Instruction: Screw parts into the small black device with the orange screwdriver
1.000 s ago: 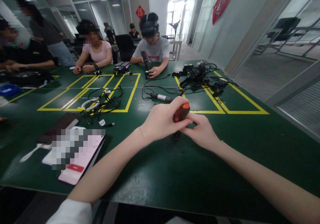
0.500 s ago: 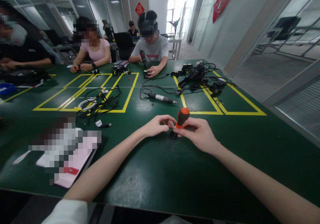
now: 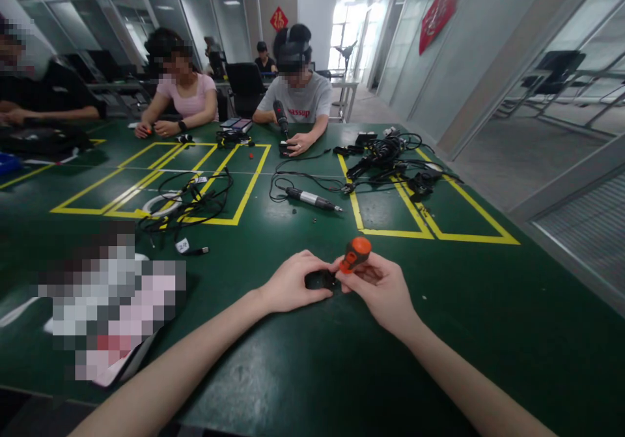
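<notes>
My right hand (image 3: 383, 290) is closed around a stubby screwdriver (image 3: 357, 253) with an orange and dark handle. The handle's butt points up and leans slightly right; its tip is hidden by my fingers and the part below. On the table my left hand (image 3: 293, 282) curls its thumb and fingers around a small black round part (image 3: 322, 279), just left of the screwdriver. Most of that part is covered, so its exact kind cannot be made out. Beyond my hands lies a black and silver pen-like electric tool (image 3: 312, 198) with a cord.
Tangled black cables (image 3: 385, 150) are heaped at the back right of the green table (image 3: 488, 307). More cables (image 3: 205, 193) and a white coil lie left, inside yellow tape. A blurred pink item (image 3: 141, 313) is near my left forearm. Across the table a person (image 3: 297, 98) works with a dark tool.
My left hand has lowered and spread its grip around the black part. My right hand has tilted the screwdriver slightly. The camera view has shifted a little.
</notes>
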